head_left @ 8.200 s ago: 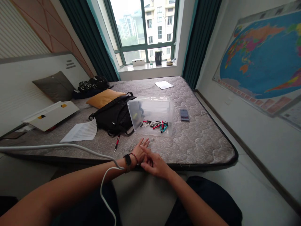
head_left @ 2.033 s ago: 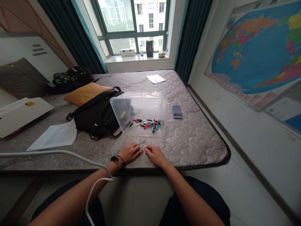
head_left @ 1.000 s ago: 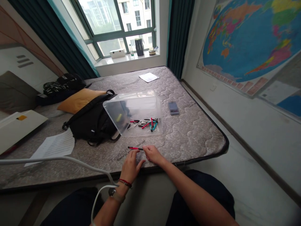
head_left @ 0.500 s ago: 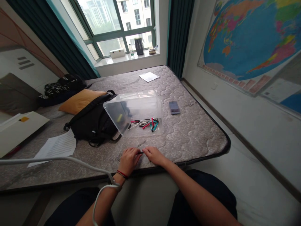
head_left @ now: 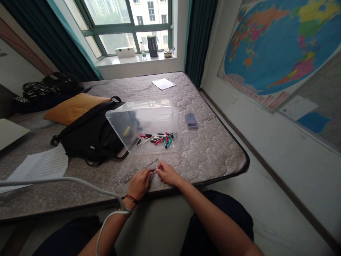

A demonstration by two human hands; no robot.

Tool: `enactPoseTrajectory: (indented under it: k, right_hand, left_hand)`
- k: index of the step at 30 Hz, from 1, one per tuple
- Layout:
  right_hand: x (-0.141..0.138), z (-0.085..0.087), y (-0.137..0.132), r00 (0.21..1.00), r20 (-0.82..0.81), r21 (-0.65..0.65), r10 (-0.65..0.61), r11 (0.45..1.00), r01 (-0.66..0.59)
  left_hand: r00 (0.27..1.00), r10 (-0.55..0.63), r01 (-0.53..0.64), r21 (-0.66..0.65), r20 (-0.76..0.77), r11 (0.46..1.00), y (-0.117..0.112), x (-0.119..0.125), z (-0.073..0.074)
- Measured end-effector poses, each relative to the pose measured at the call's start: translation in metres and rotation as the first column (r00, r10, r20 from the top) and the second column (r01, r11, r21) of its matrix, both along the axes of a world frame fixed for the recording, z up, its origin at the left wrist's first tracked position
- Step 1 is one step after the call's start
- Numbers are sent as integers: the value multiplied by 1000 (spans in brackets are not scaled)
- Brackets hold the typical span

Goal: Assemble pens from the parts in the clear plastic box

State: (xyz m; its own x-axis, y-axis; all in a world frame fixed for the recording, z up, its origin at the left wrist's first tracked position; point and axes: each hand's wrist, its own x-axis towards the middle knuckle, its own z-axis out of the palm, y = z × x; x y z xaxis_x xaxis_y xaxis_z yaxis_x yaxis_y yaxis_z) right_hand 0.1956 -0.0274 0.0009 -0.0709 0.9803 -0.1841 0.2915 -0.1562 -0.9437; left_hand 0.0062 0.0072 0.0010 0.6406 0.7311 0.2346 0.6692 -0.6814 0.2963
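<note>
Nearest, in front of the clear box [head_left: 157, 119], the left hand [head_left: 140, 183] closes around a slim dark pen [head_left: 153, 170], mostly hidden; the right hand [head_left: 165, 173] pinches at its exposed tip. It should prove light, stiff and smooth, best held by the barrel. It bridges the two grips; whether it touches the mattress [head_left: 207, 153] I cannot tell. Farther off, loose pens [head_left: 160, 138] lie jumbled inside the box.

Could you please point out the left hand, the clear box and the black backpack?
Left hand [head_left: 139, 182]: head view, back of the hand.
Clear box [head_left: 156, 121]: head view, bare wall.
Black backpack [head_left: 87, 132]: head view, main body.
</note>
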Motion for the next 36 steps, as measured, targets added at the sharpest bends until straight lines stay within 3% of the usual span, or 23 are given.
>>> enactPoseTrajectory:
  k: [6,10,14,20,23,27,31,36]
  right_hand:
    - [-1,3,4,976,218,89,-16,996,-3]
    - [-1,4,5,976,208,83,67,993,-86]
    - [-1,1,3,992,112,2,66,998,-66]
    - [-1,-4,4,966,253,167,49,982,-93]
    - [1,-5,4,976,195,138,100,982,-128]
    - [5,-5,3,998,30,39,51,998,-52]
    - [12,-3,5,996,71,95,-63,994,56]
    - [21,2,4,989,37,39,141,989,-142]
  left_hand:
    - [1000,-26,26,121,-2,992,-3,-3,-18]
    - [999,-36,33,122,18,992,-3,-5,-20]
    - [999,-29,27,104,19,994,-5,-5,-20]
    - [998,17,-21,74,55,997,-8,-3,-19]
    - [999,20,-24,82,41,996,-9,-2,-19]
    - [999,25,-30,110,42,994,-8,-3,-21]
    - [996,70,-74,84,52,994,-8,-3,-24]
    - [993,93,-99,78,74,992,-8,-3,-25]
